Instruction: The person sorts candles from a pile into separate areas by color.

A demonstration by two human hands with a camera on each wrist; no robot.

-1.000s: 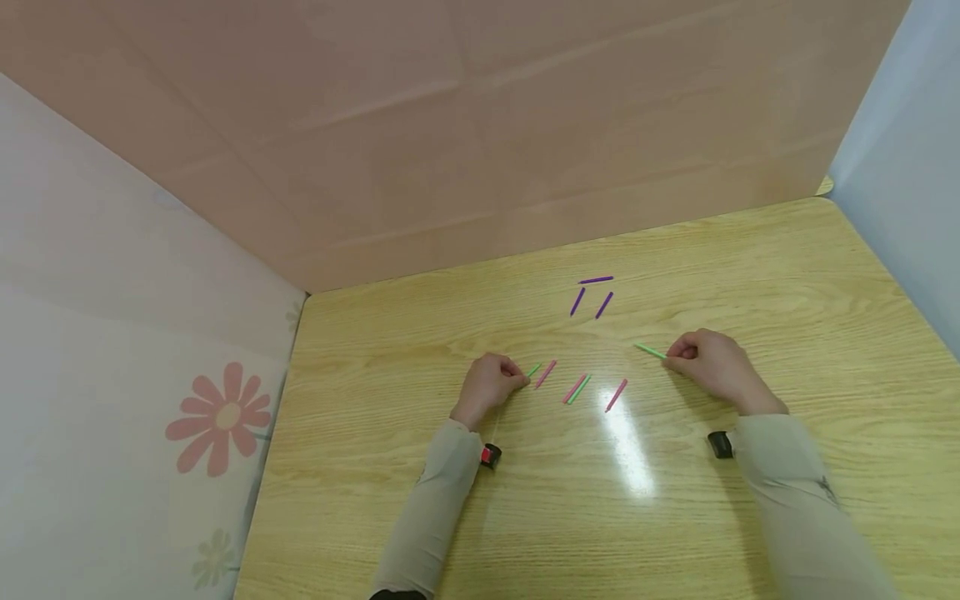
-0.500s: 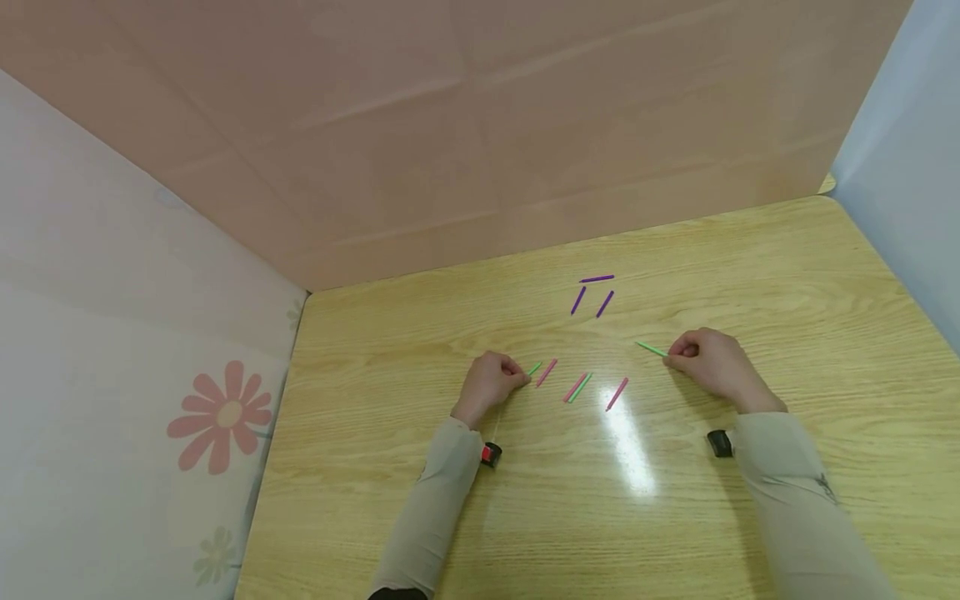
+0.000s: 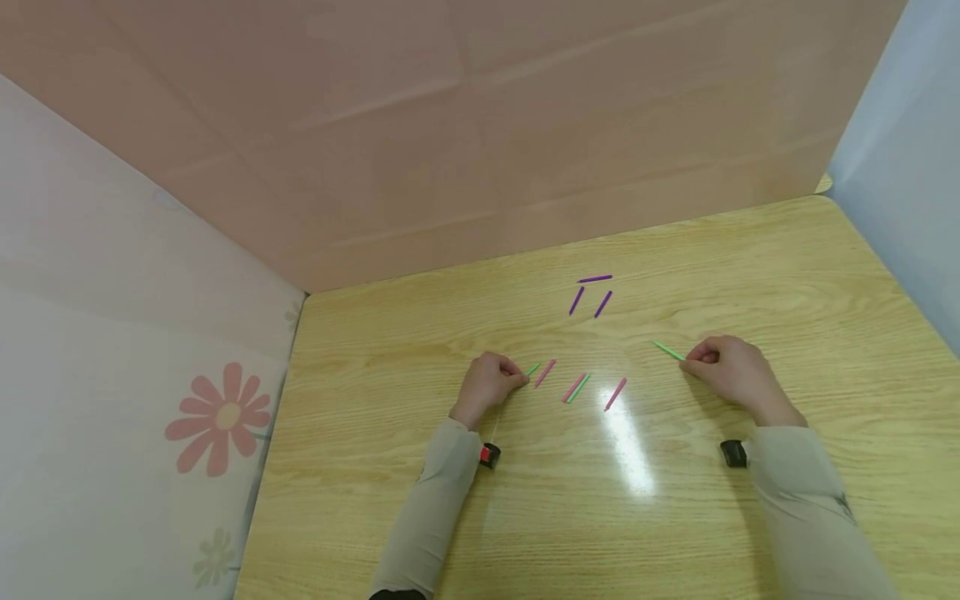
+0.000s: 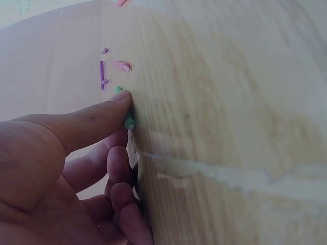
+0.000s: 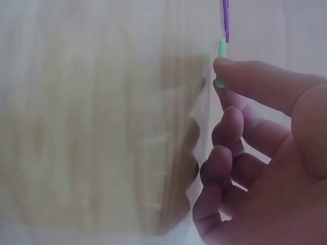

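Observation:
Between thumb and fingers, my left hand (image 3: 486,388) pinches a short green stick (image 3: 532,369) low at the tabletop. In the left wrist view the round end of that green stick (image 4: 130,123) shows below the thumb. A pink stick (image 3: 545,373) lies just to its right. Off to the right, my right hand (image 3: 733,373) pinches another green stick (image 3: 667,350), whose free end points left and away from me. In the right wrist view the thumb covers the middle of this green stick (image 5: 221,48).
Mid-table, a pink stick (image 3: 573,387) and a green stick (image 3: 580,389) lie side by side, with another pink stick (image 3: 616,394) to their right. Farther back, purple sticks (image 3: 595,278) form a three-sided shape. A pinkish panel (image 3: 450,167) rises behind the wooden table (image 3: 360,350).
My right hand has moved right and a little nearer to me, carrying its green stick along. The left hand and the sticks lying on the table have stayed put.

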